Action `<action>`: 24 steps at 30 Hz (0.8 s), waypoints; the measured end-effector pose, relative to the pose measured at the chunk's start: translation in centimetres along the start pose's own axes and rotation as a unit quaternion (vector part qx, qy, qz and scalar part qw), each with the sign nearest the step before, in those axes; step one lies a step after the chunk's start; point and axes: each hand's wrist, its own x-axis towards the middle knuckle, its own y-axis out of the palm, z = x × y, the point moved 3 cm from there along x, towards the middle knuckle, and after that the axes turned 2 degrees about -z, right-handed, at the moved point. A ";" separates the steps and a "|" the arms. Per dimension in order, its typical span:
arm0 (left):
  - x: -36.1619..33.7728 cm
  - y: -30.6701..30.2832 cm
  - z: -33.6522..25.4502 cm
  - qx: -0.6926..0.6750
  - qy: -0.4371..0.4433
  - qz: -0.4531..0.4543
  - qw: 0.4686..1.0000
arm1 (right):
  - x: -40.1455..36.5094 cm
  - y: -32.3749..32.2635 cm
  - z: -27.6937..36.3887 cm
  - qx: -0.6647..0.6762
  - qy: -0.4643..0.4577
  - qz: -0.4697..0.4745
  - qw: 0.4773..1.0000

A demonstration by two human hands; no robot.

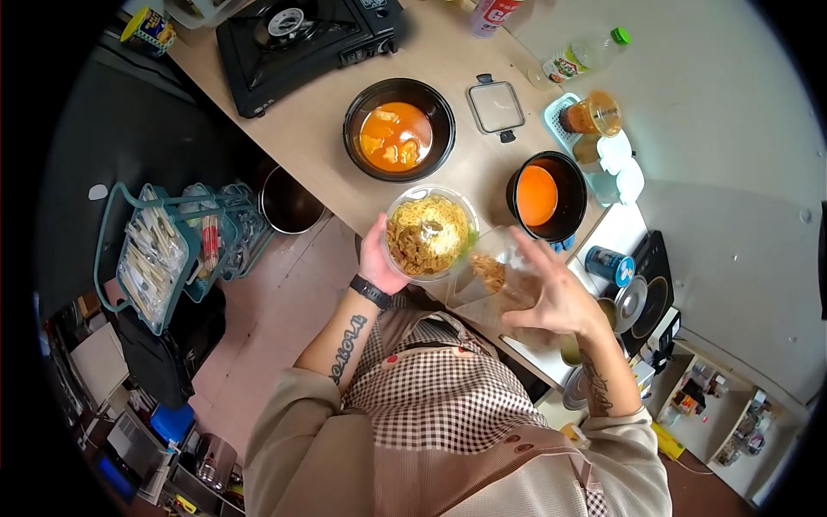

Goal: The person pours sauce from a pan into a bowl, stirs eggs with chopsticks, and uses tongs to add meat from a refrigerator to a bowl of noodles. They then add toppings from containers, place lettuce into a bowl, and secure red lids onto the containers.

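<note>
R hand [556, 297], tub [491, 277] tilted over bowl [431, 189]

clear plastic noodle bowl [429, 233], glossy black bowl [399, 129], matt wood-look table [319, 121]

Table [319, 138] carries gas stove [301, 39], large soup bowl [399, 129], smaller bowl [545, 196], lidded container [496, 107]

Beige sleeves [284, 414] — checked apron [439, 396], black wristband [370, 291].
</note>
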 end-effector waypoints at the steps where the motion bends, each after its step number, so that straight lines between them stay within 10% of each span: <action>1: 0.0 -0.1 0.0 -0.020 -0.015 0.006 1.000 | 0.1 0.3 0.1 -0.013 0.007 0.008 1.000; 24: 0.3 0.3 1.2 -0.015 -0.061 0.035 0.997 | 0.7 -0.5 2.6 -0.126 -0.017 0.022 0.992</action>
